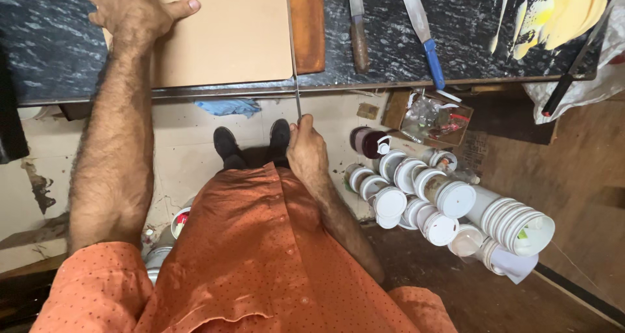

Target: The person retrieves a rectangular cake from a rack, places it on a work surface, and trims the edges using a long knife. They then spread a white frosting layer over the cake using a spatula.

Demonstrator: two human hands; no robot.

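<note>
We see a long thin metal blade (pixel 293 66) running almost straight up the middle of the frame, its long axis along the right edge of a tan board (pixel 228 33) that lies on the worktop (pixel 403 40) at the upper centre. The blade's lower end overhangs the worktop's front edge and sits in our right hand (pixel 306 152), which is closed around it at the centre of the frame, directly below the board; this hand is the nearer one to the blade. Our left hand (pixel 133 9) lies flat with fingers spread on the board's upper left corner, pressing it down, well apart from the blade. Just right of the board lie a brown wooden strip (pixel 307 24), a wooden-handled knife (pixel 357 27) and a blue-handled knife (pixel 423 33) on the dark marbled surface. Below, on the floor (pixel 189 138), white-lidded tubs (pixel 443 203) cluster at the right of the frame.
</note>
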